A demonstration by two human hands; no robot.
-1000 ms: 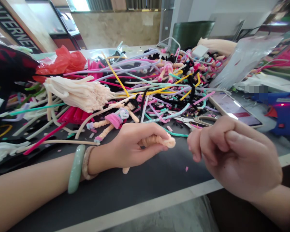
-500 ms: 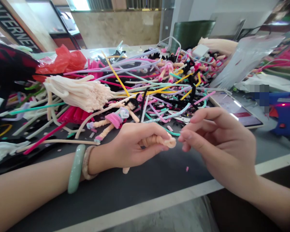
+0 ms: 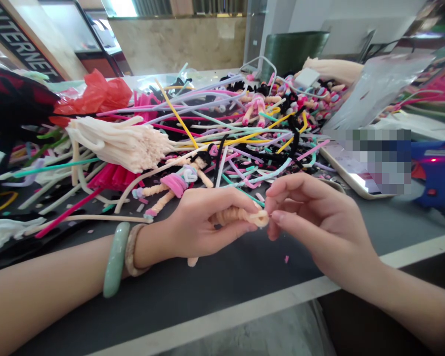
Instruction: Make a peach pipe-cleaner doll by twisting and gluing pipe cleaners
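My left hand (image 3: pixel 203 217) is closed around a beige pipe cleaner coil (image 3: pixel 230 216), a fuzzy stem wound tightly on itself. Its looped end pokes out past my thumb and forefinger, and a short beige stub shows below my palm. My right hand (image 3: pixel 319 227) has its fingers curled, thumb and forefinger tips drawn together right by that loop. Whatever sits between those tips is too small to make out. Just beyond my left hand lies a pipe cleaner doll (image 3: pixel 176 183) with beige limbs and a pink and lilac outfit.
A bundle of cream pipe cleaners (image 3: pixel 122 143) and many coloured stems cover the table behind my hands. More finished dolls (image 3: pixel 255 106) are heaped farther back. At right are a phone (image 3: pixel 341 160) and a blue glue gun (image 3: pixel 435 173) with a lit red light.
My right hand has moved left, bringing its fingertips up to the looped end of the coil. The left hand stays nearly still, holding the coil.
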